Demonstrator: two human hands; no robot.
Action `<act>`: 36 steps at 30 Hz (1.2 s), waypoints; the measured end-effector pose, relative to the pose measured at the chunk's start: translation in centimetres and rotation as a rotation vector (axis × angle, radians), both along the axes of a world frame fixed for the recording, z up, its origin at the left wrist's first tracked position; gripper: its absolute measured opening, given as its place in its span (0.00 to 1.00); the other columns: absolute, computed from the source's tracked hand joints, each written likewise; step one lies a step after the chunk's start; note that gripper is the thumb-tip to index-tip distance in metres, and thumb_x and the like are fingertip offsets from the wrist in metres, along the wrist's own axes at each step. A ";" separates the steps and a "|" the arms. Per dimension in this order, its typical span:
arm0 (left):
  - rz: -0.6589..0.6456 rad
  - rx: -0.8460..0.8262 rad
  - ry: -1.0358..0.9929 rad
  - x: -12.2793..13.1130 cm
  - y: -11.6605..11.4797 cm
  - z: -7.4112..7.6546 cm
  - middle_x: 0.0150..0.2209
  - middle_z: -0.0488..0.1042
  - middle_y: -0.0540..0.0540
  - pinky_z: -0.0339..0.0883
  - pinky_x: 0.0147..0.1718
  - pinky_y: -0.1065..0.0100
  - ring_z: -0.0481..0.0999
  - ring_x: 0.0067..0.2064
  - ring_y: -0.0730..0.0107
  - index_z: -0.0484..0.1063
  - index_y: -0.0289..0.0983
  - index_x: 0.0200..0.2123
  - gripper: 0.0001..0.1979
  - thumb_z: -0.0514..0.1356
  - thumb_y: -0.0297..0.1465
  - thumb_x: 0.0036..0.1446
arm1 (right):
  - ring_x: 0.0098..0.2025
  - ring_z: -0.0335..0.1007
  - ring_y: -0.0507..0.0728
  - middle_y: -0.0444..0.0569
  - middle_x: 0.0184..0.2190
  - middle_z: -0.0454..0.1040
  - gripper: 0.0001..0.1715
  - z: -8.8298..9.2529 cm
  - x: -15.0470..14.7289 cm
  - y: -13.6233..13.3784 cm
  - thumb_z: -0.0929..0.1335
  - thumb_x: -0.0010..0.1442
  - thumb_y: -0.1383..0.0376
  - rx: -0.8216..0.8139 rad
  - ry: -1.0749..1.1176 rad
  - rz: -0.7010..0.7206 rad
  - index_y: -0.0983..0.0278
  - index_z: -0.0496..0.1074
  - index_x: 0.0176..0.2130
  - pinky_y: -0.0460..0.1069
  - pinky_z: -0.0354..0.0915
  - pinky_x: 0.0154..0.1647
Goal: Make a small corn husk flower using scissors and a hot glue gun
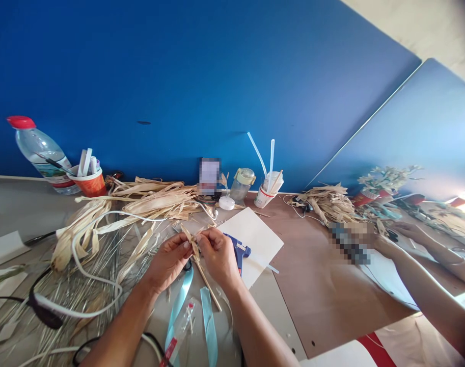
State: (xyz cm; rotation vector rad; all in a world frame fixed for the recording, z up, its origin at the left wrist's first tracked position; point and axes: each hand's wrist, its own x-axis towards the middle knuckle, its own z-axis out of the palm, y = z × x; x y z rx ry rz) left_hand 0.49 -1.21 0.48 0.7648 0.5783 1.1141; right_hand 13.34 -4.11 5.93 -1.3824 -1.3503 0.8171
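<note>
My left hand [169, 259] pinches a piece of dried corn husk [194, 245] between thumb and fingers. Close against it, my right hand [219, 254] is closed on the same husk from the other side. A thin brown stick [207, 283] slants down from the husk toward me; whether the husk is wrapped around it is hard to see. Partly behind my right hand lies a blue glue gun [243, 251] on a white sheet [258, 235]. Light-blue ribbon strips [209, 326] and a clear plastic wrapper with red ends [183, 326] lie below my hands.
Corn husks [159, 198] and thin stalks [98, 275] cover the left side, crossed by a white cable [77, 255]. A bottle [45, 158], a red pen cup [90, 182], a jar [242, 184] and a straw cup [266, 195] line the blue partition. At right, another person's arms [415, 275] reach in.
</note>
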 end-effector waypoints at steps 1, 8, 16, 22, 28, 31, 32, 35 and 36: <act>-0.008 -0.002 0.003 0.0 0.0 0.0 0.26 0.72 0.50 0.66 0.31 0.72 0.69 0.29 0.73 0.79 0.37 0.29 0.08 0.71 0.33 0.46 | 0.28 0.65 0.53 0.44 0.23 0.69 0.12 0.0 0.0 0.0 0.64 0.58 0.65 -0.002 0.000 0.001 0.64 0.71 0.25 0.47 0.59 0.31; -0.046 -0.012 -0.007 0.0 0.0 -0.3 0.26 0.73 0.51 0.66 0.33 0.71 0.70 0.29 0.73 0.78 0.38 0.29 0.08 0.71 0.34 0.47 | 0.27 0.63 0.52 0.44 0.22 0.69 0.12 -0.3 0.1 -0.2 0.64 0.57 0.63 -0.020 0.109 0.042 0.64 0.72 0.25 0.46 0.59 0.28; -0.052 0.035 0.095 -0.1 0.2 -0.8 0.26 0.73 0.52 0.65 0.35 0.68 0.70 0.30 0.69 0.77 0.42 0.29 0.06 0.69 0.37 0.48 | 0.22 0.58 0.50 0.43 0.19 0.70 0.08 -0.6 0.2 0.0 0.69 0.50 0.61 -0.129 0.447 0.157 0.64 0.73 0.25 0.46 0.55 0.26; -0.006 0.043 0.131 -0.2 0.3 -1.0 0.27 0.73 0.51 0.65 0.37 0.68 0.71 0.32 0.68 0.77 0.42 0.29 0.07 0.69 0.37 0.48 | 0.22 0.59 0.49 0.43 0.20 0.69 0.11 -1.3 0.9 0.1 0.72 0.47 0.60 -0.176 0.752 0.185 0.66 0.76 0.30 0.46 0.54 0.26; -0.022 0.051 0.173 -0.1 0.4 -1.2 0.27 0.73 0.51 0.65 0.37 0.67 0.70 0.32 0.68 0.77 0.41 0.28 0.07 0.68 0.38 0.49 | 0.25 0.62 0.51 0.44 0.23 0.71 0.16 -1.0 0.8 -0.1 0.72 0.50 0.55 -0.112 0.578 0.198 0.66 0.74 0.33 0.46 0.57 0.29; -0.037 0.070 0.174 -0.1 0.3 -0.9 0.27 0.73 0.50 0.64 0.35 0.68 0.68 0.31 0.69 0.77 0.40 0.27 0.10 0.68 0.40 0.49 | 0.23 0.59 0.50 0.42 0.19 0.67 0.19 -1.1 0.6 -0.1 0.70 0.54 0.51 -0.106 0.469 0.113 0.65 0.71 0.27 0.47 0.56 0.28; -0.037 0.072 0.167 -0.1 0.3 -0.8 0.28 0.74 0.50 0.64 0.35 0.68 0.69 0.31 0.68 0.77 0.40 0.27 0.10 0.68 0.40 0.49 | 0.23 0.58 0.50 0.42 0.18 0.66 0.20 -1.2 0.6 0.0 0.70 0.54 0.50 -0.109 0.454 0.097 0.65 0.70 0.26 0.47 0.55 0.27; -0.032 0.065 0.136 0.0 0.1 -0.3 0.27 0.74 0.50 0.65 0.36 0.68 0.69 0.32 0.68 0.77 0.40 0.27 0.10 0.69 0.39 0.48 | 0.22 0.58 0.49 0.42 0.18 0.66 0.22 -1.7 0.7 0.1 0.69 0.55 0.49 -0.127 0.471 0.103 0.65 0.70 0.25 0.47 0.54 0.26; -0.033 0.058 0.129 0.0 0.1 -0.3 0.27 0.74 0.51 0.65 0.37 0.69 0.69 0.32 0.69 0.77 0.40 0.27 0.09 0.69 0.39 0.48 | 0.22 0.58 0.49 0.42 0.19 0.67 0.22 -1.8 0.7 0.1 0.69 0.55 0.50 -0.132 0.491 0.113 0.65 0.70 0.25 0.46 0.54 0.26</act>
